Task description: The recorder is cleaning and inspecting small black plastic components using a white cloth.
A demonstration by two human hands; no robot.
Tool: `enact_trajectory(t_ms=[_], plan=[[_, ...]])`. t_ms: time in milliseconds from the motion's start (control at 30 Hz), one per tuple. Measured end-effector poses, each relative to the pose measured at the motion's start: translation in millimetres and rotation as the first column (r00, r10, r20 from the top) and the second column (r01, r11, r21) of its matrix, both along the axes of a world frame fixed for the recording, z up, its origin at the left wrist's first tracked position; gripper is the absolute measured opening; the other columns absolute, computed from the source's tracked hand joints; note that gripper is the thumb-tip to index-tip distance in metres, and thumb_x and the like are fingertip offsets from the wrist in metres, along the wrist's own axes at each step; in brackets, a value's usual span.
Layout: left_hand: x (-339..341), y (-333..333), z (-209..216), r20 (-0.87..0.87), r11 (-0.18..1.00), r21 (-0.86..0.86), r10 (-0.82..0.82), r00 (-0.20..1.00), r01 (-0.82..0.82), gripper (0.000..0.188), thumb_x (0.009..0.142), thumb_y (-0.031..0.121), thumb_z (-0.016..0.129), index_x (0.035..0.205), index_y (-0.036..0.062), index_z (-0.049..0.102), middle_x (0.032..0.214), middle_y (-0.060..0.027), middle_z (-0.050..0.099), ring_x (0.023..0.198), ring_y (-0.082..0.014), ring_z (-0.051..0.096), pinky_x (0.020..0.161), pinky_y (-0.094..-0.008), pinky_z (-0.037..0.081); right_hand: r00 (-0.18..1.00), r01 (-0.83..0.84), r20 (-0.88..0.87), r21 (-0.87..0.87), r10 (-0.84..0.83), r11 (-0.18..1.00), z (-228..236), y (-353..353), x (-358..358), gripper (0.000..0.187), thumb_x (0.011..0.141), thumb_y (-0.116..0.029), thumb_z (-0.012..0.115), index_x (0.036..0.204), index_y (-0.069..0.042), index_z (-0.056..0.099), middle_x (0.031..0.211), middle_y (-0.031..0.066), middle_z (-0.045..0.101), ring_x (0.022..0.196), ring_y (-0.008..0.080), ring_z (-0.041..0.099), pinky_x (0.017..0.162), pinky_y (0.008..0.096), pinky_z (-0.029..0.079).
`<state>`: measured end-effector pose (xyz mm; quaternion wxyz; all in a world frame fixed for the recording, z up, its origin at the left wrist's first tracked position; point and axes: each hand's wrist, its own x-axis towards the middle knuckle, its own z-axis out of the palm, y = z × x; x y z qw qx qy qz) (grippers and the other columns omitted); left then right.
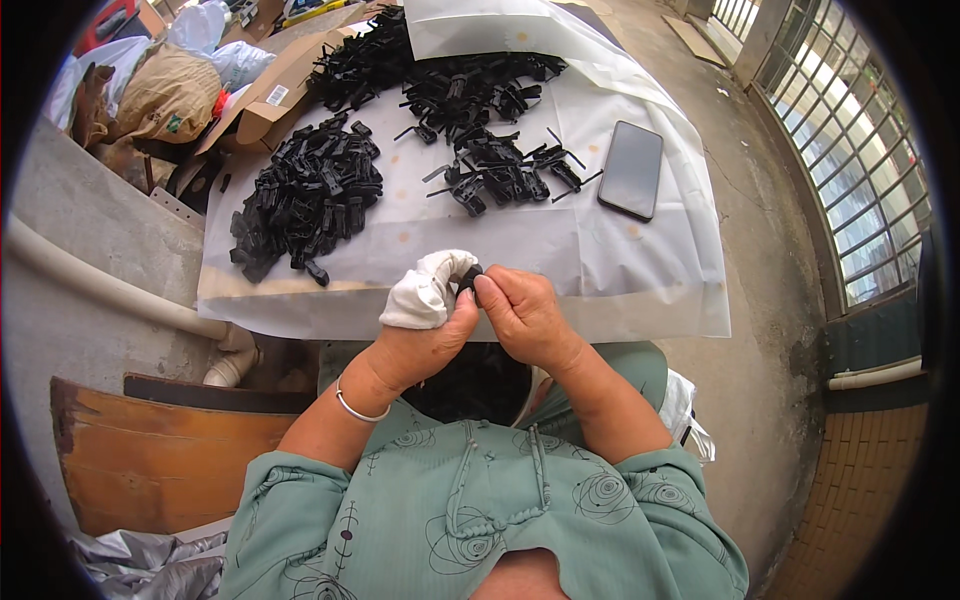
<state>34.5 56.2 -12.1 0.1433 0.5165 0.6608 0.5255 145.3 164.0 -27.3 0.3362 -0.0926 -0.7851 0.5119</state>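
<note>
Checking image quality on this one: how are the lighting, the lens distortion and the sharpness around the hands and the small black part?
Head view: even daylight with soft shadows and a mild sheen on the white table cover; strong fisheye bending at the window grille, with black corners; the left hand and right hand are sharp, but the small black part pinched between them is too dark to show detail.
</note>
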Motion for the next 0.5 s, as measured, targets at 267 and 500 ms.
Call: enact_trajectory(t_ms=[267,500], plan=[[5,0,10,-0.174,1.0,-0.03,-0.009,0.985,0.004,0.028,0.077,0.003,0.056,0.105,-0.0037,0.053,0.091,-0.0166,0.06,0.079,-0.0284,0.06,0.07,-0.0331,0.049,0.998,-0.036,-0.058,-0.005,0.035,0.999,-1,0,2,0.025,0.091,-0.013,0.05,0.069,-0.001,0.048,0.057,0.0076,0.042,0.051,0.018,0.038,0.049,0.0312,0.035],[8,-3,5,-0.487,0.989,-0.139,-0.023,0.873,-0.052,0.032,0.078,0.002,0.054,0.109,-0.0054,0.052,0.099,-0.0191,0.058,0.085,-0.0296,0.058,0.078,-0.0337,0.047,0.995,0.05,0.091,-0.135,-0.038,0.99,-13,-10,-4,0.026,0.091,-0.013,0.049,0.07,0.001,0.049,0.057,0.0114,0.045,0.05,0.0185,0.039,0.048,0.0321,0.036]])
